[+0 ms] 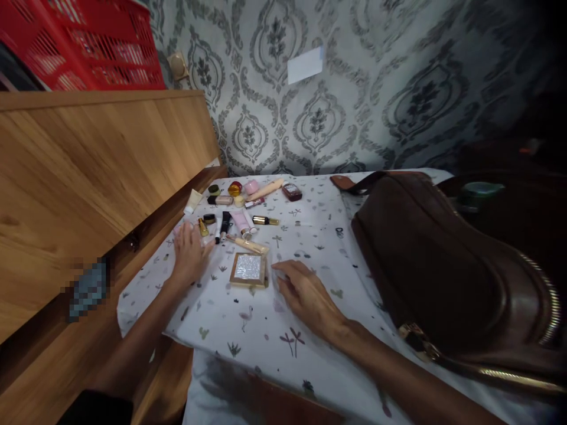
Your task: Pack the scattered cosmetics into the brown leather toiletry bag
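My left hand (188,252) lies at the left side of the cosmetics with its fingers stretched out, beside a small gold bottle (202,227) and a black-lidded jar (209,218). Something pale shows at its fingertips, too blurred to name. My right hand (305,295) is just right of a square gold-framed compact (248,269), its fingers apart and nothing clear between them. Behind the compact lie a cream-coloured brush (250,245), a black tube (225,224), a pink tube (240,223) and a black-and-gold lipstick tube (266,221).
Further back on the patterned cloth (266,330) are several jars, a foundation bottle (220,200) and a dark red square container (292,191). A large brown handbag (434,265) stands on the right. At left are a wooden cabinet (101,159) and a red basket (106,47).
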Tool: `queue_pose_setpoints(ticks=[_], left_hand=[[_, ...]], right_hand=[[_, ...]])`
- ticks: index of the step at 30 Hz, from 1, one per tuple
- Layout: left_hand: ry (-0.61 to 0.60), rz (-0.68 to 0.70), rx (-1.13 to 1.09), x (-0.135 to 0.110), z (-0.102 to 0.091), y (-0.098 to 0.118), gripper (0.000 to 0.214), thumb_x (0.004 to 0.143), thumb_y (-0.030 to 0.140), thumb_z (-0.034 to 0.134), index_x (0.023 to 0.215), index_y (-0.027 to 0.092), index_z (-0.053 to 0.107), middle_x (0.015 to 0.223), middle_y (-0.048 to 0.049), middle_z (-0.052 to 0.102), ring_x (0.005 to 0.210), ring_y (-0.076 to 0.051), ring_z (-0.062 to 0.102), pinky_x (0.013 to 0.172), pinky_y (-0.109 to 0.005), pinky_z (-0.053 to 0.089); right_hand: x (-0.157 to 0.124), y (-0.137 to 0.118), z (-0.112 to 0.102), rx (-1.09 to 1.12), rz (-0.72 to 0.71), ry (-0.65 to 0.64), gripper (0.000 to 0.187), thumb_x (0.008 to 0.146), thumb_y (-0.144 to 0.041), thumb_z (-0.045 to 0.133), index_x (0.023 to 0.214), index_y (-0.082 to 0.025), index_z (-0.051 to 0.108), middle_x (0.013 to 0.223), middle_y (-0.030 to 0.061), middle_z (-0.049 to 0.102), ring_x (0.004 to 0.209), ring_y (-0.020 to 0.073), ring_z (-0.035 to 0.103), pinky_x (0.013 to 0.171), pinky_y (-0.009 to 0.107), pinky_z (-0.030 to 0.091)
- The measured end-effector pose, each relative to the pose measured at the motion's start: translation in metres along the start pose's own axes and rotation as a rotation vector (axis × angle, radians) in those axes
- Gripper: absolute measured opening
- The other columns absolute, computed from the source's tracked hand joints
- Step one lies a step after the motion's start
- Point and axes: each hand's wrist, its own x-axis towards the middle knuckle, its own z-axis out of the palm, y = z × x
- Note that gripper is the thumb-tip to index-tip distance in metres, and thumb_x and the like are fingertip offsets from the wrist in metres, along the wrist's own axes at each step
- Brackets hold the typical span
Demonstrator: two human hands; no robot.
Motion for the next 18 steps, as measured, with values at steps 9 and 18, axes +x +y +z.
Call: queue_pose_setpoints(ticks=[9, 18], left_hand=[[-0.005, 0.115, -0.133, -0.005, 0.014, -0.037, 0.057, 0.094, 0.052, 0.045, 0.132, 0.011, 0.055, 0.144, -0.0216, 0.052, 0.14, -0.034, 0.043, 0.118, -0.054, 0.033], [-0.014, 0.164, -0.456, 0.0, -0.004, -0.012, 0.046, 0.096, 0.051, 0.038, 0.105, 0.017, 0.067, 0.115, -0.0112, 0.07, 0.114, -0.026, 0.062, 0.105, -0.041, 0.046]], right_hand=[[0.0, -0.008, -0.005, -0.036, -0.033, -0.066, 0.024, 0.093, -0.008, 0.044, 0.105, -0.015, 0.064, 0.101, 0.0107, 0.067, 0.097, 0.0241, 0.061, 0.087, 0.039, 0.053], [0.001, -0.003, -0.003, 0.026, -0.006, -0.041, 0.026, 0.092, -0.009, 0.045, 0.108, -0.014, 0.065, 0.103, 0.0112, 0.068, 0.098, 0.0235, 0.062, 0.088, 0.038, 0.052]])
